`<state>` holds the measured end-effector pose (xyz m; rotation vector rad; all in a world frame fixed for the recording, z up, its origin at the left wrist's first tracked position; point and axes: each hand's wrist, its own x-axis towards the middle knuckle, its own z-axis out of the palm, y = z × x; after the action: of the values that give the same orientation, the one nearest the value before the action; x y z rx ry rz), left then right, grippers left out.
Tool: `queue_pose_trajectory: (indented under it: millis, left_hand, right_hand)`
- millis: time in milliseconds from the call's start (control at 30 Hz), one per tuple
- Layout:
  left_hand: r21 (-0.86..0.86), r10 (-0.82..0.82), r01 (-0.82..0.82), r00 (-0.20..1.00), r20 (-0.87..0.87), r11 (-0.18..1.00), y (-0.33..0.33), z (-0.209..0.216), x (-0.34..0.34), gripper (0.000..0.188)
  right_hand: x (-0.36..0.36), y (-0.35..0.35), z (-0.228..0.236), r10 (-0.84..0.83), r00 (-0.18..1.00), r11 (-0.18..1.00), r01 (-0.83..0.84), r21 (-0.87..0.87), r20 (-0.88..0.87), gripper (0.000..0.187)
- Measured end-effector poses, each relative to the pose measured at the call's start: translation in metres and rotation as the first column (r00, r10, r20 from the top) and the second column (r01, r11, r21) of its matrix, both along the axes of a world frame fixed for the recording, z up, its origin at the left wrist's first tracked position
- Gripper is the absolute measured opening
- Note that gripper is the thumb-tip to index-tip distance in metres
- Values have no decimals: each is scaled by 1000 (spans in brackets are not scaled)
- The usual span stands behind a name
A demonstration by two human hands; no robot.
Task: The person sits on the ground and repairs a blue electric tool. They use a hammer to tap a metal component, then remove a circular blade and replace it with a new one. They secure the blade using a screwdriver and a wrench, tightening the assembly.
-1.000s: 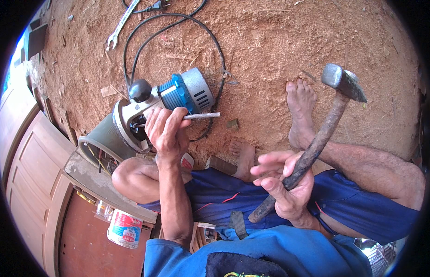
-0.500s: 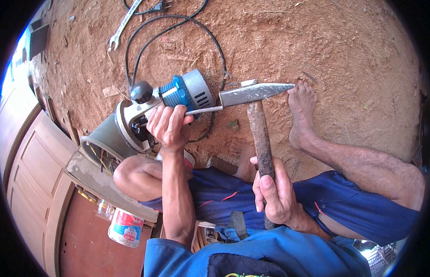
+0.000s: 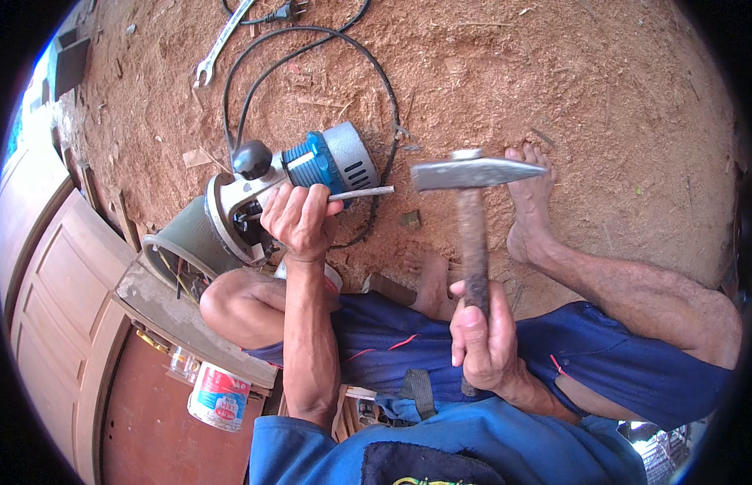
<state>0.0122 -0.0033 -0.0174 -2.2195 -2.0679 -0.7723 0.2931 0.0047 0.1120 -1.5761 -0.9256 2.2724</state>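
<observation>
My left hand (image 3: 301, 220) is closed around a thin grey metal rod (image 3: 366, 194), whose free end sticks out to the right. The rod's other end is hidden behind the fingers, beside the base of a blue and grey router (image 3: 315, 164). That router lies on its side, its black knob (image 3: 252, 159) facing up. My right hand (image 3: 485, 339) grips the dark handle of a hammer (image 3: 478, 173). The hammer's pointed end faces right, and its blunt end is a short gap away from the rod's tip. Motion blurs the hammer slightly.
A black power cord (image 3: 381, 69) loops over sawdust-covered ground behind the router, near an open-end wrench (image 3: 218, 50). A greenish bucket (image 3: 190, 234) stands left of my knee. Wooden panels (image 3: 65, 267) and a labelled white tub (image 3: 218, 398) are at the left.
The hammer has moved right, away from the rod's end, which its blunt face met before. My left hand, the rod and the router keep their places.
</observation>
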Motion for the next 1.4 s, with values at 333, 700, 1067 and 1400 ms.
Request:
queue_pose_trajectory:
  millis: [333,700,1067,1400]
  left_hand:
    - [110,87,-92,995,51,990,1,-10,0,47]
    - [46,48,-52,995,85,998,0,3,0,32]
    - [32,12,-15,995,103,999,3,1,-1,26]
    - [48,17,-23,993,120,999,6,1,0,27]
  right_hand:
    - [0,-11,-6,215,970,975,-220,28,113,35]
    - [2,-5,-7,-52,999,998,52,-28,16,30]
    - [2,-4,-6,-24,1000,998,23,-59,-11,28]
    - [2,-2,-4,-10,1000,997,7,-81,-30,26]
